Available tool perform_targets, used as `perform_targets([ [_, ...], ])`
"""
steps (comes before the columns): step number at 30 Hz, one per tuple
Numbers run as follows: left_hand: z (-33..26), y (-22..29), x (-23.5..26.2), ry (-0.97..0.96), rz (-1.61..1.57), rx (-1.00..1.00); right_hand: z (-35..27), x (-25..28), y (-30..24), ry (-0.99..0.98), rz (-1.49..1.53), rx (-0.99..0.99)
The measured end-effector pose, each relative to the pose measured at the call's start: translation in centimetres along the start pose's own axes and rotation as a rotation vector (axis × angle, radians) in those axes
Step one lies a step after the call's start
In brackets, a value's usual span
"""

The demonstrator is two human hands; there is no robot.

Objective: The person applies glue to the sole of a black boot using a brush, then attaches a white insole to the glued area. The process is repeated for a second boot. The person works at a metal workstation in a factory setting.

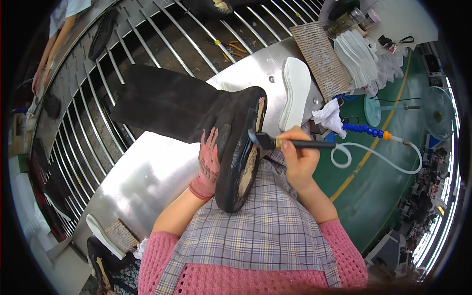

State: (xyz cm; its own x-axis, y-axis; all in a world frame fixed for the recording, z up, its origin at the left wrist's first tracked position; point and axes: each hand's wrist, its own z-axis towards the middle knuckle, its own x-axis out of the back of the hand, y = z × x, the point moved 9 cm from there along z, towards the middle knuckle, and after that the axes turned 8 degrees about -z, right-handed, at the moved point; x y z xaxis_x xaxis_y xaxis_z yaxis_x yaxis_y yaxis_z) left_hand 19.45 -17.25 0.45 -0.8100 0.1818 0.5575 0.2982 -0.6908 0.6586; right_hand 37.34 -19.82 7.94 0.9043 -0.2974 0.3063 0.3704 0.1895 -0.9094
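Observation:
My left hand [210, 160], in a pink glove with black fingertips, grips a black tall boot [167, 103] around its foot. The boot lies on its side, its shaft stretching to the upper left over a metal bench and bars. Its underside [248, 172] faces right, with a pale patch and a dark, bluish shiny area. My bare right hand [301, 157] is closed round a black-handled tool [314, 144] with a brass-coloured collar. The tool's blurred grey-blue tip is at the boot's underside. I cannot tell whether it is a brush or a hammer.
White insoles [295, 93] lie on the metal bench [142, 169], near a ribbed board [320, 59] and an insole stack [355, 59]. Beyond runs a rack of metal bars [169, 29] with orange-handled pliers [237, 47]. A blue hose [364, 130] hangs at right. Another person's arms [51, 49] show upper left.

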Motion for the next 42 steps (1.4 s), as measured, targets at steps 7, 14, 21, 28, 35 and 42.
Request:
perform_targets([
  [7,1.8,1.5,0.4,0.073,0.065,-0.003,-1.6,-0.3,-8.1,0.012,-0.545,0.563],
  [14,2.2,1.8,-0.6,-0.066,0.080,-0.032,0.6,2.6,-7.9,-0.184,-0.300,0.361],
  [21,2.3,2.8,-1.1,-0.096,0.054,-0.110,2.7,3.3,-6.5,-0.152,-0.438,0.162],
  [28,2.7,2.8,-1.1,-0.109,0.046,-0.083,2.7,2.7,-6.7,-0.300,-0.424,0.110],
  [35,3.6,3.1,-0.9,-0.097,0.045,-0.078,1.5,2.1,-8.5,-0.424,-0.303,0.186],
  [42,4.9,3.0,-0.9,-0.125,0.040,-0.023,3.1,3.4,-7.3,-0.292,-0.281,0.215],
])
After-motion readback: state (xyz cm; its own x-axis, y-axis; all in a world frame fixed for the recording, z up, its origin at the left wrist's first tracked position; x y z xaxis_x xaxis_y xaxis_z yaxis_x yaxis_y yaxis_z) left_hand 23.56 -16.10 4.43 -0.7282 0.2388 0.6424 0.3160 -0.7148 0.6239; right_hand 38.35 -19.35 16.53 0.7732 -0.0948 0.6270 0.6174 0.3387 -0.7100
